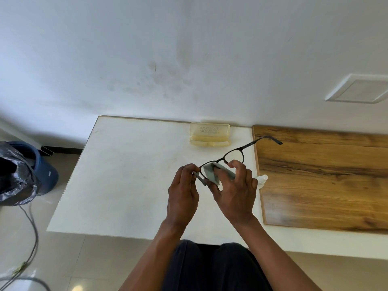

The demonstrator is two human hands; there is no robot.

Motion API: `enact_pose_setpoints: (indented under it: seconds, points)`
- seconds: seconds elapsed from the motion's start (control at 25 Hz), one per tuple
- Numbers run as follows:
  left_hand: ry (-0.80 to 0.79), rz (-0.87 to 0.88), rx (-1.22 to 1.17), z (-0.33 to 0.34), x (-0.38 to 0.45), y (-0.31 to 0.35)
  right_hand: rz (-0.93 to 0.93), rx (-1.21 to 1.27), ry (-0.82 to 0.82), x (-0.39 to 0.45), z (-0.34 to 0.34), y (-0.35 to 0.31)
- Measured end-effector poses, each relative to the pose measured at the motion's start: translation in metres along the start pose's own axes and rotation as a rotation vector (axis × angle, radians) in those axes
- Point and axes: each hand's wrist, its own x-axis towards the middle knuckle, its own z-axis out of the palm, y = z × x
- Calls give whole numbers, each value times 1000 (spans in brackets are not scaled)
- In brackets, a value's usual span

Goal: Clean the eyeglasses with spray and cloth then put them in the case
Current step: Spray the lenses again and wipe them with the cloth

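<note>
Dark-framed eyeglasses [235, 153] are held above the white table [130, 175], one temple pointing to the far right. My left hand [182, 198] pinches the frame's left end. My right hand [235, 194] grips a grey cloth [218, 172] wrapped over the left lens. A translucent yellowish case [210, 134] stands open at the table's far edge by the wall. Behind my right hand, only the top of a white spray bottle [262, 179] shows.
A wood-grain board [327, 179] covers the right side of the table. On the floor at left stand a blue bin [45, 171] and a black plastic bag [14, 175]; grey cables [31, 238] trail nearby. The white wall rises behind the table.
</note>
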Motion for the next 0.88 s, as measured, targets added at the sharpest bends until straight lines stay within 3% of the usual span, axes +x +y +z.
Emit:
enact_pose_setpoints:
  seconds: [0.44,0.68,0.88]
  points:
    - [29,-4,32,5,4,1,-58,167,-34,-1,4,-5]
    - [70,-32,24,1,10,-5,-148,124,10,0,2,7]
    - [41,33,10,0,9,-3,-84,136,-7,2,-3,11]
